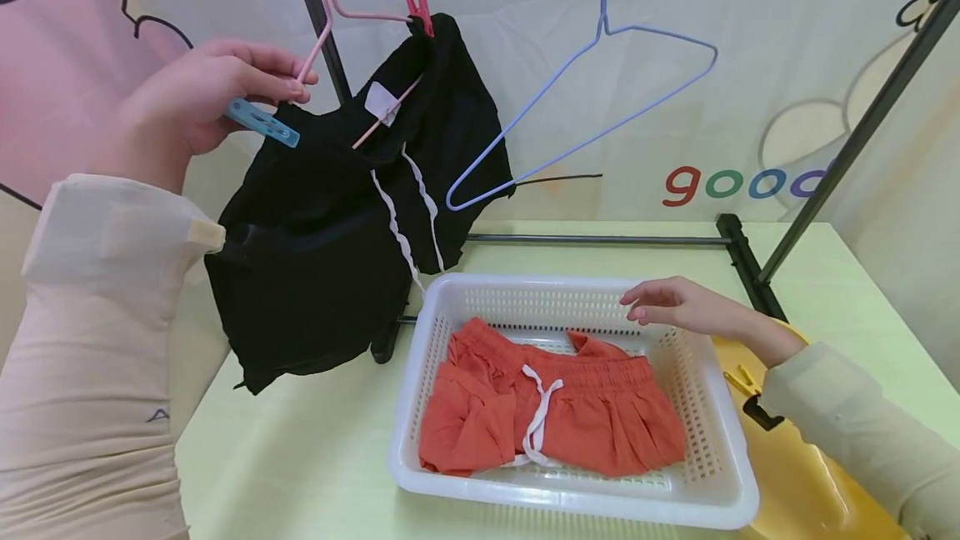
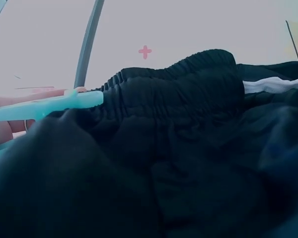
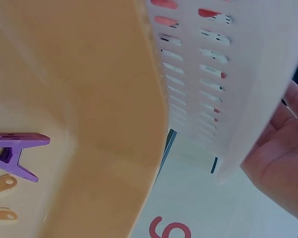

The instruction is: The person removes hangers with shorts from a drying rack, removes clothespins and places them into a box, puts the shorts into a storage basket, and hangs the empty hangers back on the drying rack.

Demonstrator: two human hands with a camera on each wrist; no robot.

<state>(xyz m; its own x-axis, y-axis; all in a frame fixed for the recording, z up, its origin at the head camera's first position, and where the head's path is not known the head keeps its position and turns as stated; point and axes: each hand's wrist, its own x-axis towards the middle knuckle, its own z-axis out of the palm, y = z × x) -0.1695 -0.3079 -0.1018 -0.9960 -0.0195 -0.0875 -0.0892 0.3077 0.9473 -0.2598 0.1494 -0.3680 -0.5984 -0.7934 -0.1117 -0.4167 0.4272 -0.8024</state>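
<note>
My left hand (image 1: 217, 90) pinches one arm of the pink hanger (image 1: 322, 32) at the upper left. Just below the fingers a light blue clothespin (image 1: 262, 122) lies against the waistband of the black shorts (image 1: 315, 257); whether it bites the cloth cannot be told. In the left wrist view the clothespin (image 2: 64, 105) reaches the gathered waistband (image 2: 174, 94). A red clothespin (image 1: 422, 11) fastens the far side of the waistband to the hanger. Above the right rim of the white basket (image 1: 581, 502), my right hand (image 1: 675, 304) hovers with loosely bent fingers, holding nothing.
Orange-red shorts (image 1: 555, 398) with a white drawstring lie in the basket. A blue hanger (image 1: 581, 157) hangs behind. Right of the basket stands a yellow tub (image 1: 795, 473); a purple clothespin (image 3: 17, 148) is inside. The black rack's foot (image 1: 750, 269) rests on the table.
</note>
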